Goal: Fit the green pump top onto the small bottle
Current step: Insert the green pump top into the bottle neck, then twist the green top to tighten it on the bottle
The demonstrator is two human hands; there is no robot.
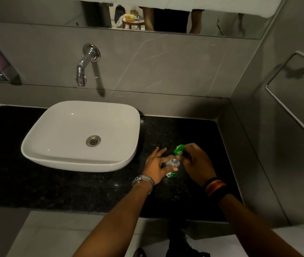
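Note:
A small clear bottle (172, 166) with a green label stands on the black counter (73, 191), right of the sink. My left hand (155, 166) grips its side, thumb across the front. Its neck is open at the top. My right hand (193, 164) holds the green pump top (179, 149) tilted, just above and slightly right of the bottle's neck. The pump's lower end is hidden by my fingers, so I cannot tell whether it touches the neck.
A white basin (80, 136) sits on the counter to the left, under a chrome wall tap (84, 65). Grey tiled walls close the back and right side. A towel bar (292, 93) hangs on the right wall. The counter's front edge runs below my forearms.

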